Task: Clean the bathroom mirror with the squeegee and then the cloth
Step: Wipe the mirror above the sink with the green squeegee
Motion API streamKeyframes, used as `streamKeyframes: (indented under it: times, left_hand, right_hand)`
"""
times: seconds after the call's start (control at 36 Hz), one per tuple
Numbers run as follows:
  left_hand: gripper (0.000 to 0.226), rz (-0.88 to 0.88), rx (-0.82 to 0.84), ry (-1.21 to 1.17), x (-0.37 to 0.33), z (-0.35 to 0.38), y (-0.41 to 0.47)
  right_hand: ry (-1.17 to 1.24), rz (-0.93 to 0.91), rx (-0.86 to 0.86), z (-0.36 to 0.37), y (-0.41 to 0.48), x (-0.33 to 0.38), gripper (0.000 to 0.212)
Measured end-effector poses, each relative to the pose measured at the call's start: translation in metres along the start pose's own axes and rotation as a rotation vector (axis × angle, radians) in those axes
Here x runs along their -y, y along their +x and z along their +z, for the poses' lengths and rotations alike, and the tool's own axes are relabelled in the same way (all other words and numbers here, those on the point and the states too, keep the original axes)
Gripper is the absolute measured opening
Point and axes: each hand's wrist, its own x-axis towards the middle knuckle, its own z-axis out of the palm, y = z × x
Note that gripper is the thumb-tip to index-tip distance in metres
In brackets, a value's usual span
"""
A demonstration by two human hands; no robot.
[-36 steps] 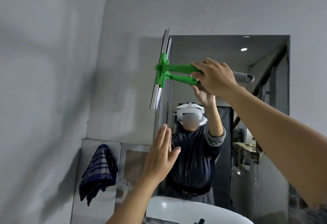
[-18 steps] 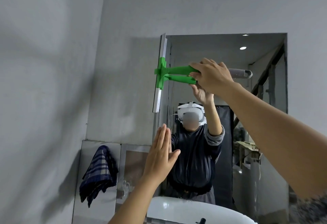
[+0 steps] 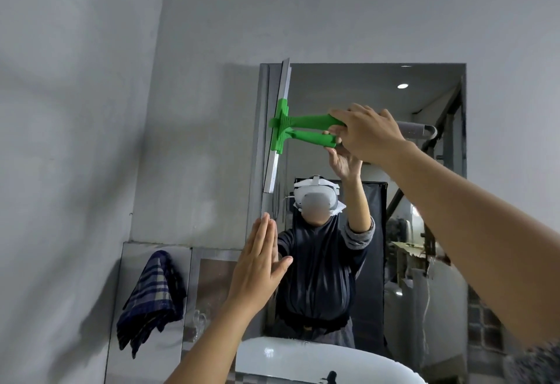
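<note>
The mirror (image 3: pixel 424 147) hangs on the grey wall ahead. A green squeegee (image 3: pixel 283 129) with a long metal blade stands upright against the mirror's upper left edge. My right hand (image 3: pixel 368 133) grips its green handle from the right. My left hand (image 3: pixel 260 265) is raised lower down, flat, fingers together, by the mirror's left edge; whether it touches the glass I cannot tell. A dark blue plaid cloth (image 3: pixel 150 298) hangs at lower left on a shiny panel.
A white basin (image 3: pixel 303 359) sits below the mirror at the bottom of the view. A grey side wall (image 3: pixel 66 171) closes in on the left. The mirror shows my reflection and a room behind me.
The squeegee has turned from tilted to nearly upright and slid slightly right onto the mirror's left edge. My left hand stays raised in about the same place.
</note>
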Motion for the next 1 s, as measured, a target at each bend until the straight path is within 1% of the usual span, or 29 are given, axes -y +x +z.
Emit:
streamKeyframes:
  times: [0.14, 0.5, 0.72, 0.83, 1.0]
  left_hand:
    - [0.082, 0.001, -0.019, 0.009, -0.001, 0.000, 0.000]
    - [0.084, -0.014, -0.004, 0.020, -0.003, -0.002, 0.001]
    - [0.085, -0.032, 0.002, 0.004, -0.007, -0.004, 0.002]
    - [0.088, -0.040, 0.013, -0.005, -0.009, -0.005, 0.002]
    - [0.085, -0.029, 0.020, 0.027, -0.005, -0.004, 0.002]
  right_hand:
    - [0.000, 0.050, 0.007, -0.010, -0.015, -0.025, 0.035]
    - [0.024, 0.194, 0.028, -0.034, -0.056, -0.090, 0.033]
    - [0.043, 0.242, 0.008, -0.038, -0.074, -0.109, 0.029]
    - [0.046, 0.260, 0.011, -0.039, -0.080, -0.117, 0.024]
    - [0.050, 0.321, 0.021, -0.039, -0.092, -0.127, 0.018]
